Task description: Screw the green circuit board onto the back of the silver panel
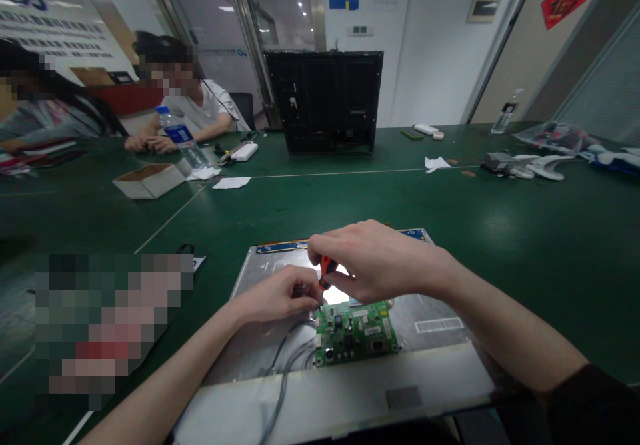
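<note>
My right hand (367,261) is closed around the red-orange and black handle of a screwdriver (327,268), pointing down at the upper left corner of a green circuit board (353,331). Beside that corner, my left hand (283,293) has thumb and fingertips pinched together; whatever lies between them is too small to make out. The board sits on the silver metal back of a flat display panel (425,348). Grey cables (285,385) run from the board's left side toward the panel's near edge. The screwdriver's tip is hidden.
A black monitor housing (327,101) stands upright at the far table edge. Left of it are a water bottle (184,137) and an open carton (149,181). White plastic parts (525,165) lie at the right. Two people sit across at the far left.
</note>
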The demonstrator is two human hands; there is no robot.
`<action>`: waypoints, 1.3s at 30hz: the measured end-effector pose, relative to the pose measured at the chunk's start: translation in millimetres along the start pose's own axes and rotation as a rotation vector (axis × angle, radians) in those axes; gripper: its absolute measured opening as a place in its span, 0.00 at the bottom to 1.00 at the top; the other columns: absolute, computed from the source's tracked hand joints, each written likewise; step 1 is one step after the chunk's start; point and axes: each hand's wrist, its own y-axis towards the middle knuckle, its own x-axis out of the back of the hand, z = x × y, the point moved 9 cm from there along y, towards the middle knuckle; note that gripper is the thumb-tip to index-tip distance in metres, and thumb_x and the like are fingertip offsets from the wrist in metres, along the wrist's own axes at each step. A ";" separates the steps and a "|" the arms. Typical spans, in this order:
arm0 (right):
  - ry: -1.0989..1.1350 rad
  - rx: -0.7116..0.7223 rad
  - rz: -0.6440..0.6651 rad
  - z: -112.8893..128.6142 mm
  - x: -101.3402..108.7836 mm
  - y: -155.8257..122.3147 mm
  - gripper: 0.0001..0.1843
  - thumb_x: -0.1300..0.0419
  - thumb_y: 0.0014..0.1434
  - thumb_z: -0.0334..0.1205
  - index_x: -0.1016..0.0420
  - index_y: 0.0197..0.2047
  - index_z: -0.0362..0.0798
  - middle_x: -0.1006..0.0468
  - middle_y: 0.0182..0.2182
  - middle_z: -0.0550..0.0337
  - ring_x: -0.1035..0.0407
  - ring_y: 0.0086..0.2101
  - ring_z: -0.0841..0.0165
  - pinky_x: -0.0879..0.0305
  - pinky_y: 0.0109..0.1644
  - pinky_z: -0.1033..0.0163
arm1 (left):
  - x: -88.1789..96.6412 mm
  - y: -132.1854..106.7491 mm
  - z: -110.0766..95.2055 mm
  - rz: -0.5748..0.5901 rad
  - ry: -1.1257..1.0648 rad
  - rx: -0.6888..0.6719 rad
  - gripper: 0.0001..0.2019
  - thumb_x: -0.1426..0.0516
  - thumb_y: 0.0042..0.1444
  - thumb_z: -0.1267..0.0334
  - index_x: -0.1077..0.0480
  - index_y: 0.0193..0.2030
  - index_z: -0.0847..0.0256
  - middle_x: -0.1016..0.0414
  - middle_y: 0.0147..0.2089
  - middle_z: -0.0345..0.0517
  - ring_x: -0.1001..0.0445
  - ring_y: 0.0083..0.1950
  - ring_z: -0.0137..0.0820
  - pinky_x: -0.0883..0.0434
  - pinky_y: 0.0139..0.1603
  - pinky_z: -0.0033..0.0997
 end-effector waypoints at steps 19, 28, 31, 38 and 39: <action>-0.172 -0.002 -0.037 12.3 -1.6 -6.6 0.04 0.46 0.59 0.36 0.33 0.39 0.47 0.22 0.33 0.59 0.34 0.27 0.70 0.59 0.25 0.63 | 1.0 1.1 -4.2 0.010 0.020 -0.049 0.06 0.43 0.53 0.63 0.27 0.33 0.62 0.26 0.32 0.42 0.29 0.35 0.33 0.34 0.36 0.29; -0.187 -0.017 -0.034 11.5 -2.1 -3.2 0.05 0.46 0.61 0.38 0.34 0.41 0.46 0.22 0.34 0.57 0.34 0.26 0.71 0.58 0.25 0.63 | 1.9 1.2 -6.9 0.000 -0.013 -0.063 0.04 0.43 0.52 0.64 0.29 0.33 0.61 0.27 0.31 0.41 0.30 0.33 0.32 0.34 0.33 0.28; -0.227 -0.041 -0.091 10.4 -0.3 -3.1 0.10 0.44 0.63 0.46 0.33 0.40 0.47 0.22 0.32 0.58 0.33 0.26 0.71 0.60 0.25 0.63 | 2.8 1.2 -11.0 0.003 0.011 -0.073 0.05 0.44 0.52 0.63 0.30 0.29 0.61 0.28 0.29 0.41 0.31 0.31 0.32 0.36 0.32 0.28; -0.233 -0.011 -0.113 16.4 -2.9 1.4 0.09 0.48 0.66 0.43 0.31 0.39 0.48 0.23 0.29 0.60 0.34 0.25 0.72 0.61 0.25 0.63 | 6.1 -4.2 0.4 -0.060 0.094 0.035 0.07 0.43 0.51 0.60 0.28 0.32 0.61 0.27 0.31 0.42 0.29 0.36 0.37 0.34 0.34 0.30; -0.224 -0.001 -0.104 17.4 -4.0 2.1 0.08 0.48 0.66 0.42 0.31 0.40 0.48 0.23 0.29 0.60 0.34 0.25 0.72 0.61 0.25 0.63 | 7.1 -5.0 2.6 -0.079 0.101 0.044 0.08 0.43 0.51 0.60 0.28 0.34 0.61 0.26 0.32 0.42 0.29 0.37 0.37 0.33 0.35 0.30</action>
